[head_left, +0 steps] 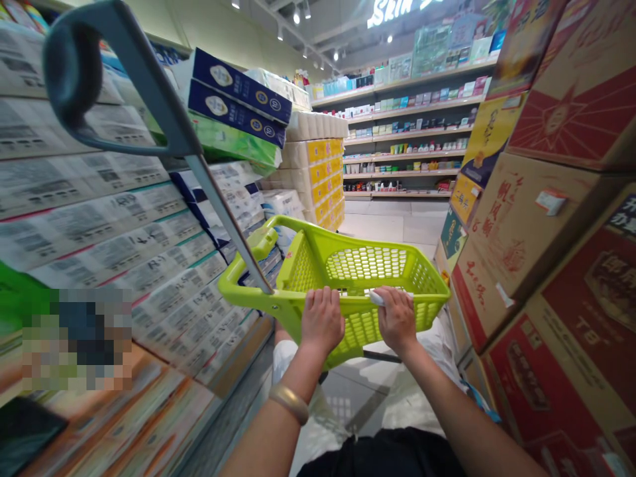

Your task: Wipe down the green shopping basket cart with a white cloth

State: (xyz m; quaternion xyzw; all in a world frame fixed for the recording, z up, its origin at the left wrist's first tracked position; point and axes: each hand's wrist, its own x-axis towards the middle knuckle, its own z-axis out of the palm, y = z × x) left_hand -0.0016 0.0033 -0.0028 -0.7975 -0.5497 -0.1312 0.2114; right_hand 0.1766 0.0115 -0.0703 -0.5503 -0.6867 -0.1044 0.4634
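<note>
A lime-green plastic shopping basket (348,265) with a perforated body is tipped toward me in a store aisle. Both my hands grip its near rim. My left hand (322,319) is curled over the rim, with a bangle on that wrist. My right hand (396,317) is curled over the rim beside it and also pinches a small white item (376,298) against the rim. The basket's grey pull handle (149,99) rises up and to the left, close to the camera. The basket looks empty inside.
Stacked tissue and paper-roll packs (124,252) fill the shelving on the left. Red and brown cardboard cartons (546,265) are piled along the right. A tiled aisle floor (392,225) runs ahead to shelves of bottles and boxes (407,132) at the back.
</note>
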